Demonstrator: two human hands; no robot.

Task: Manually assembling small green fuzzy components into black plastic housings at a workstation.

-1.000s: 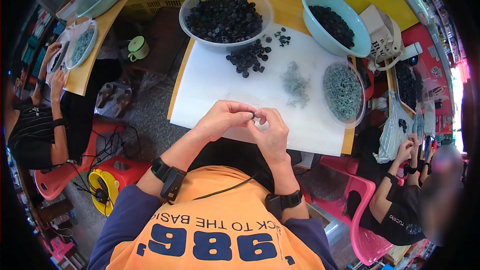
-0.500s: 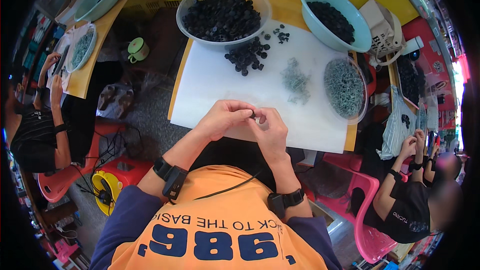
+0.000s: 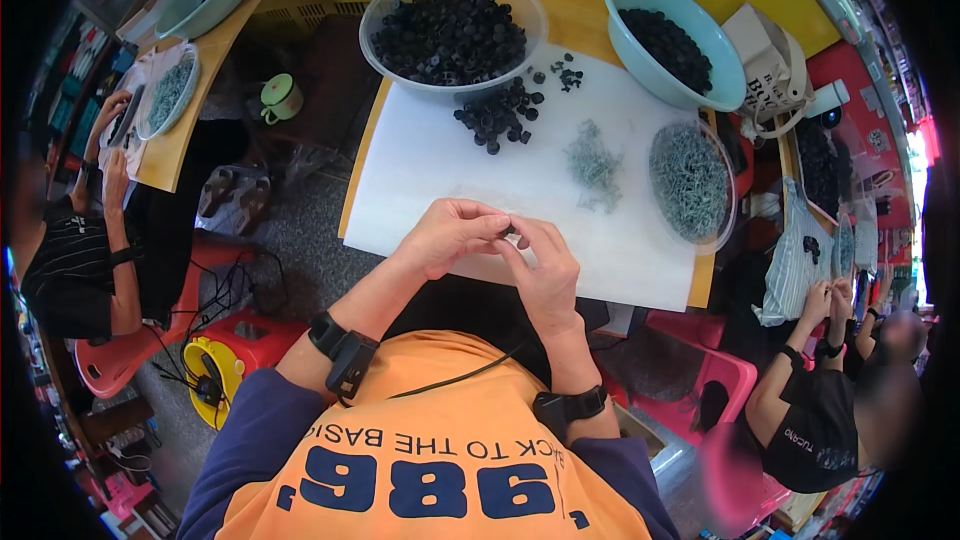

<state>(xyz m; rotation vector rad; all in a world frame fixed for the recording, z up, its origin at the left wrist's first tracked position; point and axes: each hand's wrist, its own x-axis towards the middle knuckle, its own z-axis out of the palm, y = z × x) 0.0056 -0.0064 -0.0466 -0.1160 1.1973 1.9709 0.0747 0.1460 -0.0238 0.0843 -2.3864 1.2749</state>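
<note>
Over the near edge of a white sheet (image 3: 420,180), my two hands meet fingertip to fingertip. My left hand (image 3: 448,240) pinches a small black plastic piece (image 3: 511,230) from one side. The thumb and finger of my right hand (image 3: 545,270) close on it from the other side. Fingers cover most of the piece, so its shape is hard to tell. Beyond my hands lies a loose pile of small black round parts (image 3: 497,118). To the right of that is a small heap of thin silvery screw-like pieces (image 3: 594,168).
A clear round bowl (image 3: 369,48) full of black parts stands at the back. A light blue basin (image 3: 735,85) holds more, and a clear tub (image 3: 731,202) holds silvery pieces. Co-workers' hands (image 3: 118,145) (image 3: 828,300) work at tables on both sides. Pink chairs (image 3: 725,380) stand at right.
My fingers have shifted slightly around the small black piece, which shows less now. Both hands stay in nearly the same place.
</note>
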